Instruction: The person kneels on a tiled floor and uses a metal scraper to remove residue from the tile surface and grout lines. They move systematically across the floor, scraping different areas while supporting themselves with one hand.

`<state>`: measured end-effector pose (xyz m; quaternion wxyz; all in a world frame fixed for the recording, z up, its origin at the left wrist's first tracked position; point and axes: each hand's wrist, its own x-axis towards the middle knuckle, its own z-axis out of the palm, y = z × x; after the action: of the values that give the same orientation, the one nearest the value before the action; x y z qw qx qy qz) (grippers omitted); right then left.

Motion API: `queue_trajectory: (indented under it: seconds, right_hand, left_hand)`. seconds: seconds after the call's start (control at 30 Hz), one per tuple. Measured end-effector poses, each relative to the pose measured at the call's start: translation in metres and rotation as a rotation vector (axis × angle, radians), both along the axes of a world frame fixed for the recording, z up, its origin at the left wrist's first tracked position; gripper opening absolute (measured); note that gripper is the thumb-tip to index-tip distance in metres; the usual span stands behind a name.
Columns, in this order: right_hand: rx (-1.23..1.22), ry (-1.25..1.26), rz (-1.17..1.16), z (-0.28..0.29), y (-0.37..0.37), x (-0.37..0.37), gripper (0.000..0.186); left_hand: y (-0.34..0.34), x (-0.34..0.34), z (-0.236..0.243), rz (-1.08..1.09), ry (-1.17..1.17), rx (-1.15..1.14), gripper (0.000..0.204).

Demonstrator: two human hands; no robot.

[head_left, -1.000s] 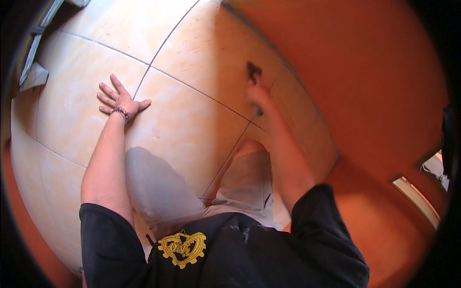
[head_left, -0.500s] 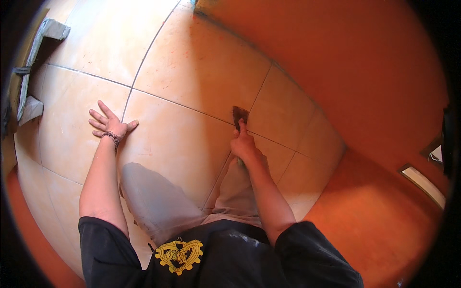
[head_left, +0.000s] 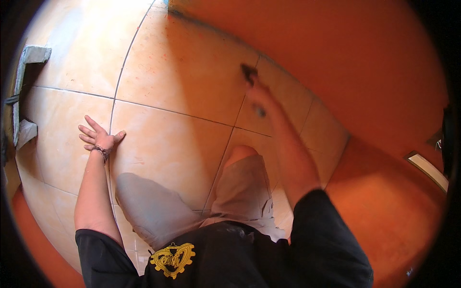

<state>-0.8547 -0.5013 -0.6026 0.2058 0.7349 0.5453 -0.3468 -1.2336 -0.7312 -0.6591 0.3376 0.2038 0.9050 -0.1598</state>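
My left hand [head_left: 100,136] lies flat on the tiled floor [head_left: 158,144] with its fingers spread, close to a grout line; a beaded bracelet circles the wrist. Out in front and to the right, my right hand [head_left: 260,91] is closed around a putty knife [head_left: 248,72], a scraper with a dark, flat blade. The blade is over a tile near the foot of the orange wall, and motion smears both hand and tool. I cannot tell whether the blade touches the tile. The handle's end sticks out below the fist. Small reddish specks dot the tiles ahead.
An orange wall [head_left: 336,62] runs along the right and meets another orange surface [head_left: 384,206] at a corner. A worn frame-like object with pale blocks [head_left: 37,54] stands at the left edge. My bent knees [head_left: 149,197] rest between my arms. Bright light falls at the top left.
My right hand has moved the putty knife forward and slightly right, toward the wall. My left hand stays planted by the same grout line. The whole view has shifted a little.
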Motion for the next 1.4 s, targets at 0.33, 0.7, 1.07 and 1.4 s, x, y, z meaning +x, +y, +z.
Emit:
queue_trajectory:
  seconds: [0.33, 0.7, 1.07, 1.4]
  right_hand:
    - [0.082, -0.006, 0.184, -0.027, -0.028, 0.018, 0.055]
    - [-0.147, 0.041, 0.016, 0.019, -0.035, -0.004, 0.062]
    - [0.184, -0.070, 0.524, -0.007, -0.011, 0.021, 0.069]
    - [0.398, -0.054, 0.419, -0.051, 0.001, 0.012, 0.052]
  left_hand:
    - [0.001, -0.001, -0.006, 0.022, -0.004, 0.032, 0.143]
    - [-0.008, -0.007, -0.013, 0.027, 0.012, 0.071, 0.144]
    - [0.028, 0.021, -0.027, 0.036, 0.007, 0.228, 0.148]
    - [0.102, 0.081, 0.005, 0.000, 0.012, -0.111, 0.151]
